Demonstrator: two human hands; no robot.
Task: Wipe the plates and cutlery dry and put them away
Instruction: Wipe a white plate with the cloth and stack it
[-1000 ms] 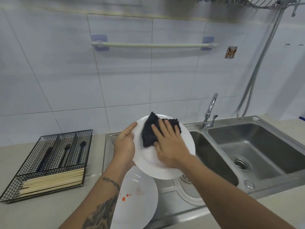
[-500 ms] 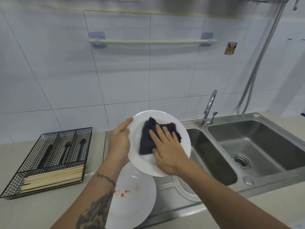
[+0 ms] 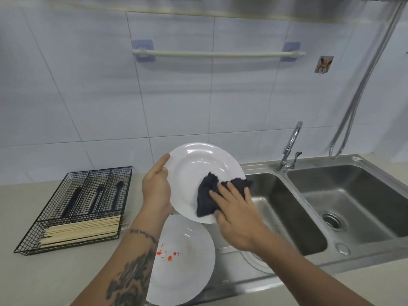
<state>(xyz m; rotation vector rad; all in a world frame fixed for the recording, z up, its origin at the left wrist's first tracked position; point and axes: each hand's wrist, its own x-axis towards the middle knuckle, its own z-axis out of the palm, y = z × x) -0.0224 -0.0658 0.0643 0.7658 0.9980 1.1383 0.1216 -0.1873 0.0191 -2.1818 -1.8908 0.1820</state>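
Note:
My left hand (image 3: 155,186) grips the left rim of a white plate (image 3: 194,164), tilted up toward me above the counter. My right hand (image 3: 236,215) presses a dark cloth (image 3: 208,195) flat against the plate's lower right, fingers spread over it. The cloth overhangs the plate's right rim a little. Below it a second white plate (image 3: 187,261) with red spots lies at the sink's left edge, partly hidden by my left forearm.
A black wire cutlery tray (image 3: 55,219) on the counter at left holds dark-handled utensils (image 3: 98,197) and several wooden chopsticks (image 3: 81,231). A steel double sink (image 3: 344,195) with a tap (image 3: 290,146) fills the right. A towel rail (image 3: 218,54) hangs on the tiled wall.
The cloth and my right hand have slid from the plate's upper middle down to its lower right. The plate stays held by my left hand.

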